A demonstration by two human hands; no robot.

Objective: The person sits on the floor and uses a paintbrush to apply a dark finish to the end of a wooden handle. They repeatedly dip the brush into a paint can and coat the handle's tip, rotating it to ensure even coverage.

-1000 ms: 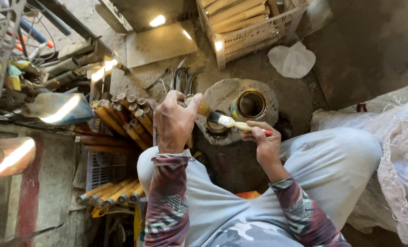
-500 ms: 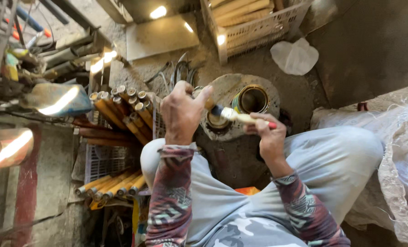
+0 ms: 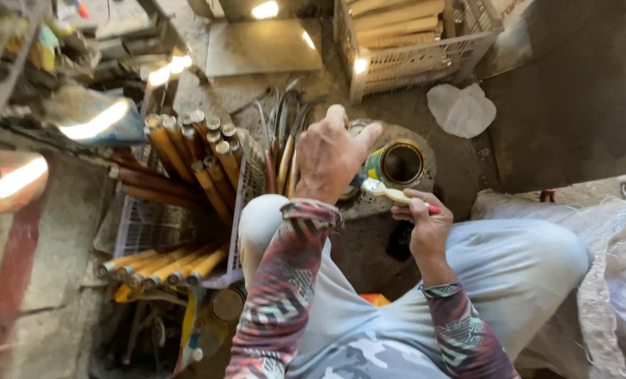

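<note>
My right hand [image 3: 423,228] grips a small paintbrush [image 3: 397,196] with a pale handle and red tip, its bristles pointing left toward my left hand. My left hand [image 3: 330,156] is raised over a round stone slab [image 3: 425,165] and covers a small object that I cannot make out. An open tin can [image 3: 399,163] with a dark inside stands on the slab just right of my left hand. Both sleeves are patterned, and my knees in light trousers frame the slab.
A white plastic crate [image 3: 155,224] at left holds several brown wooden sticks with metal caps [image 3: 201,158]. Another crate with pale wooden pieces [image 3: 411,42] stands at the top. A crumpled white bag [image 3: 462,110] lies at upper right. A metal sheet [image 3: 264,45] lies at the top.
My left hand has risen and spread over the slab's left part, hiding what it held. The brush has shifted slightly right and lower, closer to the open can.
</note>
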